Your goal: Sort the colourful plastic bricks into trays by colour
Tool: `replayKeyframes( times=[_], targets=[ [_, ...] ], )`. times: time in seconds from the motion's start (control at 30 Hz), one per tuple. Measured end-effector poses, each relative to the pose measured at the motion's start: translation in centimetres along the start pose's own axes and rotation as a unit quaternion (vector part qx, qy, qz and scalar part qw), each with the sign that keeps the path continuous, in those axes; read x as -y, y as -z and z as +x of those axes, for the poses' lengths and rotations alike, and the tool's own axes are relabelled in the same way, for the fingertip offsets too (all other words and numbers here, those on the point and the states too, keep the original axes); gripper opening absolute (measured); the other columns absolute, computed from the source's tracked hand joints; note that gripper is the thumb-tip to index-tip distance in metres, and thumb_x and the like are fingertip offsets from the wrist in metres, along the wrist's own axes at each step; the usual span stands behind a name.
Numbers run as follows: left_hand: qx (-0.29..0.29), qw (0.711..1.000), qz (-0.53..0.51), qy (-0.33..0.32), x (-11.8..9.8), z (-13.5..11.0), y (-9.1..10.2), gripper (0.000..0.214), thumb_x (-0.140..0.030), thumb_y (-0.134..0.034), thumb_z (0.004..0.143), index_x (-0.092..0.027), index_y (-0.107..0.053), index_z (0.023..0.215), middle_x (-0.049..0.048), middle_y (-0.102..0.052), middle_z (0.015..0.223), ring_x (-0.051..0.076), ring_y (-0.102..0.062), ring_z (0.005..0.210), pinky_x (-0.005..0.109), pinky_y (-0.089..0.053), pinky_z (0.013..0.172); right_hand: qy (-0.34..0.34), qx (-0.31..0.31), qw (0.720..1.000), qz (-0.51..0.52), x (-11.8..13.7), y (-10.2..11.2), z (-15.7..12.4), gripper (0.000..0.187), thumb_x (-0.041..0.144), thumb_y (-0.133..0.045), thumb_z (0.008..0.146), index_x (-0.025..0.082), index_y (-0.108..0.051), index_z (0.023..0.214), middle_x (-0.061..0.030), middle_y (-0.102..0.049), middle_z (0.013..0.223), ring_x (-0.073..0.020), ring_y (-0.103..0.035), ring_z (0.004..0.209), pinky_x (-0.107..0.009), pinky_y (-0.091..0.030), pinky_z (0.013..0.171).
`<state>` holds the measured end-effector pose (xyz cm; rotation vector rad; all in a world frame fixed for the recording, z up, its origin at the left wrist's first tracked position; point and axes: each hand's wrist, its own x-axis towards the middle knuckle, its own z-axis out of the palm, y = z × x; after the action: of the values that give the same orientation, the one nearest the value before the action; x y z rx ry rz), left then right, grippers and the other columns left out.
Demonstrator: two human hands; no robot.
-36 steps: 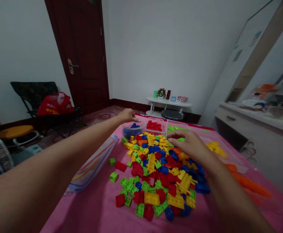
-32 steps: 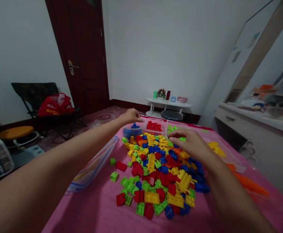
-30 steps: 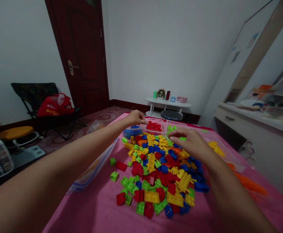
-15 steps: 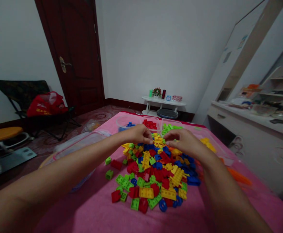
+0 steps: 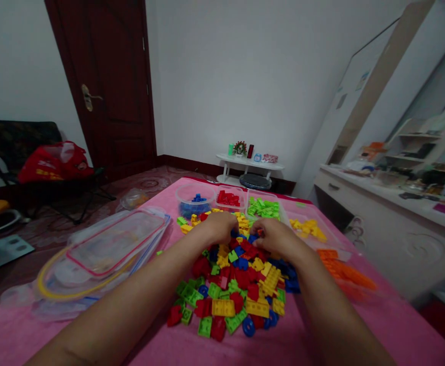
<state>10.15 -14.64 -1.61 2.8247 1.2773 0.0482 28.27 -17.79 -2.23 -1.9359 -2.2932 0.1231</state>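
Note:
A heap of toy building bricks (image 5: 241,277) in red, green, yellow and blue covers the middle of the pink cloth. My left hand (image 5: 222,227) reaches into the far side of the heap, its fingers curled downward. Its fingertips are hidden among the bricks, and I cannot make out what they grip. Just to the right, my right hand (image 5: 274,236) is at the bricks, with thumb and forefinger curved and apart. A small orange-red brick (image 5: 259,232) shows in the gap between them. Blue wheel-like rings (image 5: 249,327) lie at the near edge.
Behind the heap stand a round tub of blue bricks (image 5: 195,207), a box of red bricks (image 5: 229,198) and a box of green bricks (image 5: 263,207). Yellow bricks (image 5: 308,230) and orange bricks (image 5: 342,269) sit at the right. Clear lids (image 5: 118,244) are stacked at the left.
Both hands have gone lower into the far side of the heap. The view has turned slightly right, so more of the lids and boxes shows.

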Motion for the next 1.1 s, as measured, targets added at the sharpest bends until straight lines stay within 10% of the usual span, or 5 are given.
replayKeyframes(
  times=[0.4,0.8,0.93,1.1],
  targets=[
    [-0.057,0.993,-0.101,-0.002,2.7,0.4,-2.6,0.032,-0.016,-0.055,0.068,-0.022,-0.071,0.096,0.0026,-0.071,0.085,0.015,-0.061,0.073,0.021,-0.042,0.062,-0.026,-0.061,0.998,-0.010,0.6,1.3,-0.1,0.016,0.033,-0.059,0.070,0.019,-0.056,0.062,-0.0010,-0.059,0.062,-0.0133,-0.052,0.060,-0.024,-0.028,0.051],
    [-0.138,0.978,-0.158,-0.003,2.7,0.7,-2.9,0.021,-0.011,-0.052,0.063,-0.014,-0.070,0.075,0.0056,-0.068,0.073,0.016,-0.058,0.069,0.023,-0.043,0.064,0.059,0.017,0.991,-0.116,5.2,-0.1,-1.4,0.025,0.021,-0.062,0.066,0.028,-0.071,0.088,-0.0052,-0.069,0.088,-0.0221,-0.062,0.081,-0.027,-0.039,0.063],
    [-0.143,0.928,-0.345,0.010,3.3,1.2,-2.4,0.012,-0.010,-0.051,0.063,-0.012,-0.063,0.066,0.0008,-0.060,0.062,0.011,-0.053,0.059,0.020,-0.040,0.056,0.070,0.008,0.994,-0.088,4.5,0.1,-1.2,0.019,0.028,-0.066,0.065,0.027,-0.072,0.083,-0.0043,-0.069,0.083,-0.0208,-0.062,0.077,-0.026,-0.039,0.061],
    [-0.073,0.768,-0.626,0.110,2.4,0.8,-1.6,0.011,-0.016,-0.057,0.065,-0.014,-0.055,0.075,-0.0026,-0.055,0.059,0.007,-0.050,0.048,0.014,-0.033,0.041,0.049,-0.060,0.997,0.009,2.6,2.0,-0.9,0.018,0.033,-0.065,0.069,0.023,-0.072,0.082,-0.0036,-0.069,0.079,-0.0178,-0.061,0.072,-0.025,-0.039,0.061]
  ],
)
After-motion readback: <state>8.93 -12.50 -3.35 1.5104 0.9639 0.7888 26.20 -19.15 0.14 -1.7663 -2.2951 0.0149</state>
